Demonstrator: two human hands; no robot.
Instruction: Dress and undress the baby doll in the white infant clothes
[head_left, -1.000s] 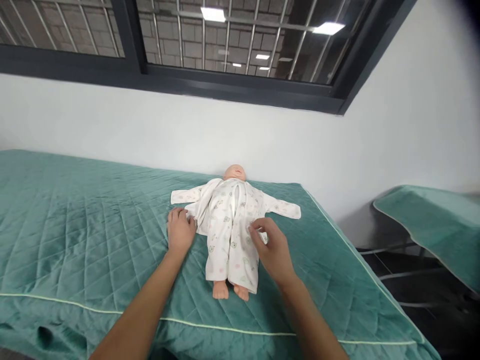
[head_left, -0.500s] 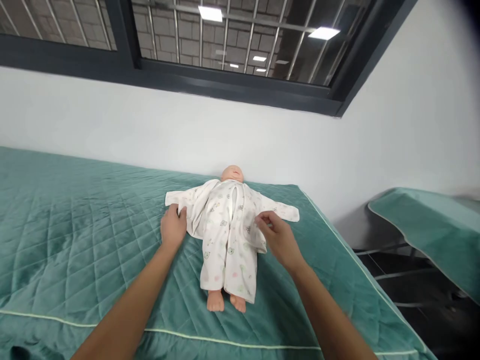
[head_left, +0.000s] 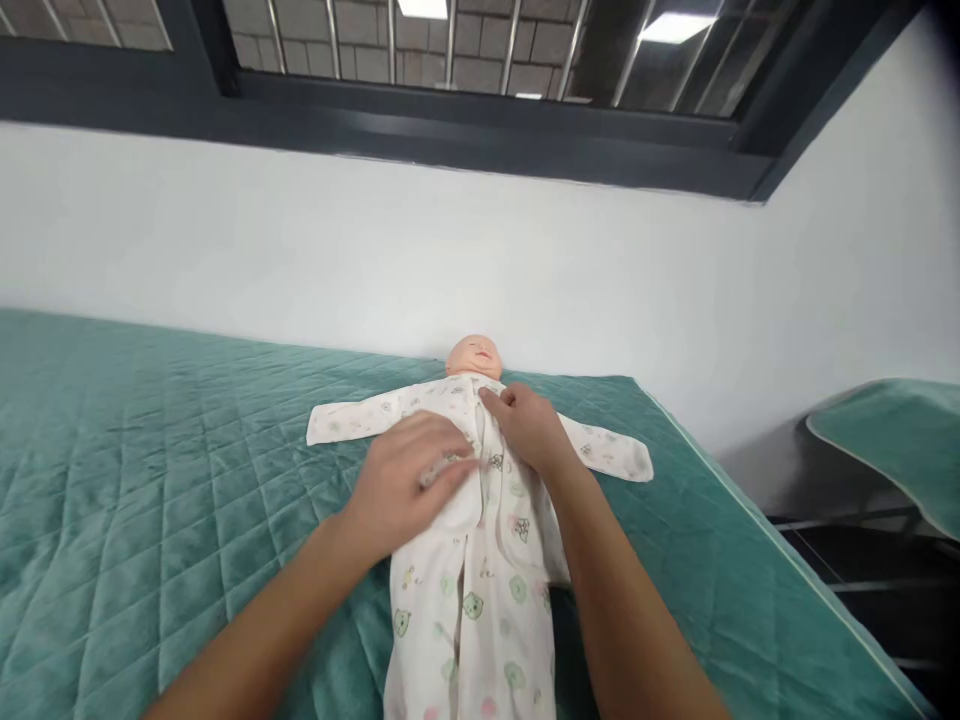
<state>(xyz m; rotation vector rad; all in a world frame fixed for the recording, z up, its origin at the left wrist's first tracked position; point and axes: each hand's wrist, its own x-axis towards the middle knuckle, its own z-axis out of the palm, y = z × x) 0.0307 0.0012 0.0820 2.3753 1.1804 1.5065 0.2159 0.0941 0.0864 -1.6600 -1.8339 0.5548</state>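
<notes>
A baby doll [head_left: 466, 358] lies on its back with its head toward the wall. It wears a white printed baby shirt [head_left: 611, 450] with both sleeves spread sideways, and white printed pants [head_left: 472, 630]. My right hand [head_left: 529, 425] pinches the shirt's front edge just below the doll's neck. Over the left side of the chest, my left hand [head_left: 412, 480] rests with fingers stretched out and thumb apart, slightly blurred. The doll's feet are out of view.
A green quilted cover [head_left: 210, 500] lies beneath the doll, its piped edge [head_left: 787, 560] running down the right. A white wall [head_left: 337, 250] and dark window frame [head_left: 487, 135] stand behind. Another green-covered surface [head_left: 900, 440] is at far right.
My view has come closer to the doll. My left hand moved from the sleeve onto the chest; my right hand went up from the shirt's lower side to the neckline. The shirt front lies flatter.
</notes>
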